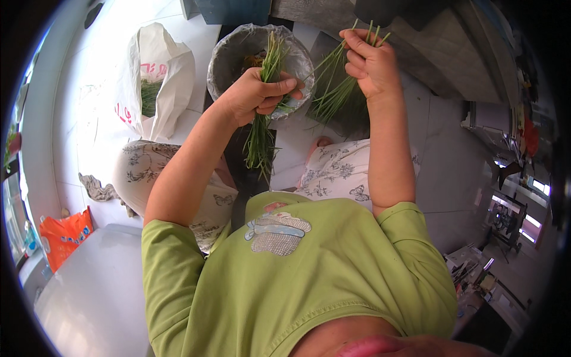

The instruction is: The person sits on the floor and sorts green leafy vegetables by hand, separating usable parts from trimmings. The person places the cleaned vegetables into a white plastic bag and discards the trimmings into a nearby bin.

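Note:
A bundle of long green chives (pixel 258 138) is gripped in my left hand (pixel 267 91), in front of a bin (pixel 217 67) lined with clear plastic. Its pale stem ends point away from me, and the leaf tips hang towards my lap. My right hand (pixel 372 58) pinches several chive stems (pixel 332 58) near their cut ends, and their leaves trail down and to the left. Below that hand, more chives (pixel 332 100) lie on a dark sheet or bag (pixel 321 49). Some yellow packaging (pixel 253 61) shows inside the bin, partly hidden by my left hand and the bundle.
Left of the bin, a white plastic bag (pixel 176 85) with red writing stands open, holding more greens (pixel 151 96). A crumpled grey cloth (pixel 99 189) and an orange bag (pixel 67 236) lie at the left. My knees flank a dark floor strip (pixel 241 156). Grey furniture (pixel 446 58) borders the right.

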The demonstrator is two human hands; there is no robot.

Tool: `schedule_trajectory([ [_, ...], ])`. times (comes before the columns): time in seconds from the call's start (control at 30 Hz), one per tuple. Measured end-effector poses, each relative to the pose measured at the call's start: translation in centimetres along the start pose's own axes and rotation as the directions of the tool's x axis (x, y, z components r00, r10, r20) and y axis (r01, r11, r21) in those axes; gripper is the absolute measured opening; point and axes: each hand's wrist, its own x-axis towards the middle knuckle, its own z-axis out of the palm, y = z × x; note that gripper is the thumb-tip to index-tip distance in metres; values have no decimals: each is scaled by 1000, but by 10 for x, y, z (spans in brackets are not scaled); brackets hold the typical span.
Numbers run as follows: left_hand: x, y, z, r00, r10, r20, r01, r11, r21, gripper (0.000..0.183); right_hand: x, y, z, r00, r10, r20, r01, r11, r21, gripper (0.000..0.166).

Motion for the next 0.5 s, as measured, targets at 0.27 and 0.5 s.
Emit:
schedule_trajectory([
  [0.27,-2,-4,2,1000,-7,5,7,1000,17,31,-3,-9,-2,999,-27,-45,31,996,82,6],
  [0.5,-5,-2,12,999,0,39,-2,999,47,28,-4,-6,4,999,-18,-36,22,996,87,6],
])
